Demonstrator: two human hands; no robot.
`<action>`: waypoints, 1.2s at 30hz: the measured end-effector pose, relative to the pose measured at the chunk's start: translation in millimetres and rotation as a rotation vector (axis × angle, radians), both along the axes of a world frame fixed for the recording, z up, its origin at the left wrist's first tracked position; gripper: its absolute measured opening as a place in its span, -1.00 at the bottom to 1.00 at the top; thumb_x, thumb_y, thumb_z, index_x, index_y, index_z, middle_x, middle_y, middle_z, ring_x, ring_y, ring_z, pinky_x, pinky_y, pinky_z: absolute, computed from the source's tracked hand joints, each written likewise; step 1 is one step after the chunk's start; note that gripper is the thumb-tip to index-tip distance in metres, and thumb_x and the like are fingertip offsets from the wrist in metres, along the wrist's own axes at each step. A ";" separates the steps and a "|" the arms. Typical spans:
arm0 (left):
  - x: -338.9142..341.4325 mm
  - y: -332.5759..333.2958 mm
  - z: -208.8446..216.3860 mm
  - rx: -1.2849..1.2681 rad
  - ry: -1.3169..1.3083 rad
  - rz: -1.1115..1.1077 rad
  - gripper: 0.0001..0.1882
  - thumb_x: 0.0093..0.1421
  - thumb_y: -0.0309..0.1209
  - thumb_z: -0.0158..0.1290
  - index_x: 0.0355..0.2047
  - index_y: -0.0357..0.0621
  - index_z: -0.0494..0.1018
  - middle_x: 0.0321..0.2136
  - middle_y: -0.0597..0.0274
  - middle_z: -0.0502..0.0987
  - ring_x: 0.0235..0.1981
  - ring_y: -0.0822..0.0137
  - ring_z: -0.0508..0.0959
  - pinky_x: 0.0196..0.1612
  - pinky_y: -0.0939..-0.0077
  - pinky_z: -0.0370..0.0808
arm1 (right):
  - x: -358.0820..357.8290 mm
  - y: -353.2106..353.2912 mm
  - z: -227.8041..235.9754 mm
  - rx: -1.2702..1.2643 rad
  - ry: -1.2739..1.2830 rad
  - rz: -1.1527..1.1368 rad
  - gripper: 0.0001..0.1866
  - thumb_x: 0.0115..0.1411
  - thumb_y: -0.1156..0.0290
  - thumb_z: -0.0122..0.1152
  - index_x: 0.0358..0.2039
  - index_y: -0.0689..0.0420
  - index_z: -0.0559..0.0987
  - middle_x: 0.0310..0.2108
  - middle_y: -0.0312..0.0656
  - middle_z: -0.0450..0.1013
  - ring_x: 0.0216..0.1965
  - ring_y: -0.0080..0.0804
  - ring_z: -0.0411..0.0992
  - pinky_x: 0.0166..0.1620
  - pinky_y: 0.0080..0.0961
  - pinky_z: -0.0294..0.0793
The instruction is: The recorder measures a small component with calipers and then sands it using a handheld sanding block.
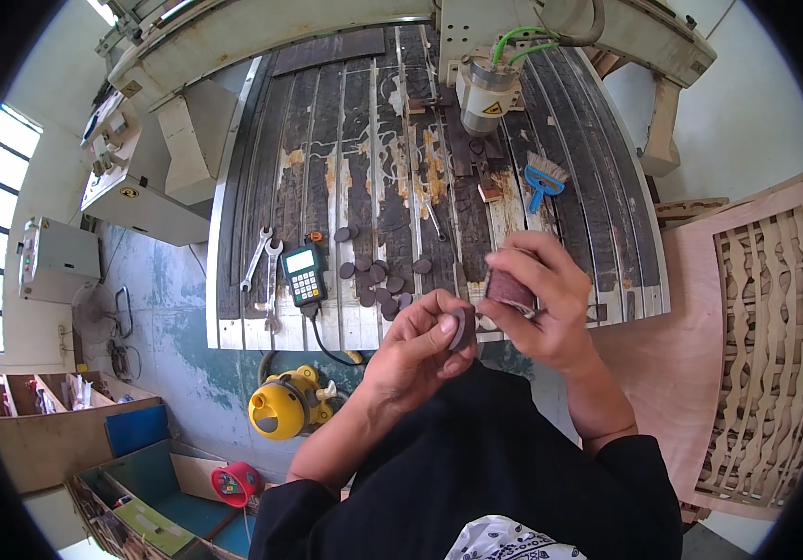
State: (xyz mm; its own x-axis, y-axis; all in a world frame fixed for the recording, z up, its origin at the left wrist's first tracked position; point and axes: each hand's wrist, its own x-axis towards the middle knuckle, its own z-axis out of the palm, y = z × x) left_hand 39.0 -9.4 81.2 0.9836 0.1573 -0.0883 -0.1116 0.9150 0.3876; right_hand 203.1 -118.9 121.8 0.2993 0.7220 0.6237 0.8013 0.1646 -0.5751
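My left hand [412, 347] pinches a small dark-brown round disc [463, 330] between thumb and fingers, just over the near edge of the machine bed. To its right, my right hand [555, 301] grips a curled reddish-brown piece of sandpaper [510, 290], its rough face turned outward. The sandpaper and the disc are close but apart. Left of my hands, several similar dark discs [378, 273] lie loosely scattered on the bed.
On the slotted machine bed [233, 331] lie two wrenches [259, 257], a keypad controller [302, 274] with a cable, and a blue brush [543, 182]. A spindle [488, 98] hangs above. A yellow vacuum [287, 403] stands on the floor; a patterned wooden panel [765, 345] is at right.
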 end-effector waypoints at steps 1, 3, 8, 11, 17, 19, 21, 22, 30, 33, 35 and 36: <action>0.5 -0.1 -0.6 0.002 -0.001 0.003 -0.79 0.33 -0.37 0.06 -0.10 -0.16 0.38 -0.35 0.27 0.52 -0.51 0.49 0.45 -0.51 0.67 0.32 | -5.3 -3.5 1.8 0.041 0.011 0.028 -0.50 -0.13 0.28 0.54 -0.14 0.10 0.59 -0.23 -0.05 0.46 -0.37 -0.22 0.51 -0.38 -0.41 0.51; 0.0 -3.7 1.8 -0.032 0.143 0.052 -0.81 0.33 -0.39 0.05 -0.11 -0.16 0.39 -0.37 0.21 0.52 -0.53 0.50 0.42 -0.52 0.67 0.29 | -17.7 -3.5 6.8 0.032 -0.034 0.095 -0.48 -0.13 0.28 0.54 -0.12 0.11 0.58 -0.23 -0.05 0.45 -0.37 -0.22 0.51 -0.39 -0.41 0.51; 1.5 -1.1 0.9 -0.084 0.051 0.035 -0.82 0.32 -0.40 0.05 -0.11 -0.17 0.39 -0.37 0.20 0.52 -0.55 0.52 0.39 -0.52 0.69 0.27 | -16.3 -2.8 16.4 0.070 -0.071 0.153 -0.51 -0.10 0.33 0.54 -0.12 0.15 0.58 -0.22 -0.04 0.41 -0.30 -0.17 0.50 -0.29 -0.39 0.55; -0.6 2.2 1.5 -0.097 0.065 0.038 -0.81 0.32 -0.39 0.05 -0.11 -0.18 0.39 -0.38 0.20 0.51 -0.56 0.51 0.37 -0.52 0.67 0.27 | -7.9 3.3 9.3 -0.023 -0.017 0.129 -0.54 -0.10 0.33 0.53 -0.16 0.15 0.59 -0.22 -0.04 0.41 -0.31 -0.16 0.50 -0.31 -0.37 0.54; 2.4 2.1 1.0 -0.086 0.109 0.028 -0.81 0.32 -0.39 0.05 -0.11 -0.17 0.38 -0.38 0.20 0.51 -0.57 0.50 0.32 -0.51 0.64 0.24 | -19.6 0.0 9.5 0.024 -0.079 0.213 -0.54 -0.06 0.34 0.50 -0.14 0.16 0.56 -0.22 -0.04 0.40 -0.32 -0.18 0.49 -0.32 -0.38 0.53; 4.0 4.3 2.6 -0.120 0.025 -0.007 -0.82 0.32 -0.39 0.05 -0.12 -0.17 0.38 -0.38 0.21 0.51 -0.57 0.51 0.32 -0.51 0.65 0.24 | -16.1 -0.4 11.8 0.011 -0.098 0.223 -0.50 -0.08 0.33 0.52 -0.12 0.17 0.56 -0.20 0.01 0.40 -0.30 -0.17 0.49 -0.30 -0.36 0.54; 0.1 0.7 11.1 -0.105 0.075 -0.018 -0.83 0.32 -0.40 0.05 -0.14 -0.17 0.38 -0.36 0.23 0.50 -0.56 0.51 0.30 -0.49 0.66 0.24 | -9.9 -3.7 7.7 -0.021 -0.116 0.173 -0.46 -0.11 0.35 0.54 -0.09 0.19 0.56 -0.19 0.04 0.40 -0.27 -0.14 0.50 -0.27 -0.33 0.56; -0.7 -0.1 10.6 -0.106 0.077 -0.020 -0.83 0.32 -0.40 0.05 -0.14 -0.17 0.38 -0.36 0.23 0.50 -0.56 0.51 0.30 -0.49 0.66 0.24 | -11.5 -4.6 7.5 -0.022 -0.113 0.172 -0.46 -0.11 0.35 0.54 -0.09 0.19 0.56 -0.19 0.04 0.40 -0.27 -0.14 0.50 -0.27 -0.33 0.56; 10.2 -3.7 19.7 -0.097 0.224 0.067 -0.82 0.34 -0.38 0.02 -0.12 -0.19 0.39 -0.37 0.23 0.49 -0.58 0.49 0.29 -0.49 0.62 0.25 | -11.9 -3.1 11.0 0.038 -0.175 0.195 -0.52 -0.07 0.38 0.50 -0.12 0.23 0.54 -0.23 0.00 0.39 -0.36 -0.19 0.46 -0.33 -0.39 0.53; 8.1 0.5 8.0 -0.109 0.144 0.037 -0.80 0.34 -0.36 0.01 -0.11 -0.19 0.39 -0.39 0.22 0.48 -0.57 0.47 0.29 -0.49 0.60 0.25 | 7.3 4.1 10.4 -0.002 -0.159 0.055 -0.56 -0.08 0.36 0.51 -0.18 0.19 0.57 -0.25 -0.06 0.40 -0.37 -0.26 0.45 -0.38 -0.46 0.49; 7.6 3.4 4.0 -0.145 -0.001 -0.017 -0.80 0.35 -0.35 0.01 -0.11 -0.19 0.38 -0.40 0.22 0.47 -0.57 0.47 0.30 -0.49 0.60 0.24 | 17.0 1.2 14.1 0.031 -0.140 0.009 -0.56 -0.08 0.35 0.52 -0.18 0.20 0.58 -0.26 -0.07 0.40 -0.37 -0.27 0.45 -0.38 -0.46 0.48; 8.8 5.0 5.2 -0.159 0.004 -0.033 -0.78 0.35 -0.35 0.01 -0.08 -0.19 0.37 -0.41 0.21 0.45 -0.56 0.46 0.30 -0.49 0.60 0.24 | 18.9 0.3 16.0 0.061 -0.120 -0.038 -0.56 -0.08 0.34 0.52 -0.19 0.20 0.58 -0.27 -0.08 0.41 -0.38 -0.28 0.46 -0.38 -0.47 0.48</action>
State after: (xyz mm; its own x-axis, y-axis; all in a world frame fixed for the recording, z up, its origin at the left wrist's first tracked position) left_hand 47.8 -4.3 86.5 0.9877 0.1083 -0.1131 -0.0789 0.9682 0.2375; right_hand 222.1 -118.6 137.8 0.2465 0.6710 0.6993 0.8699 0.1650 -0.4649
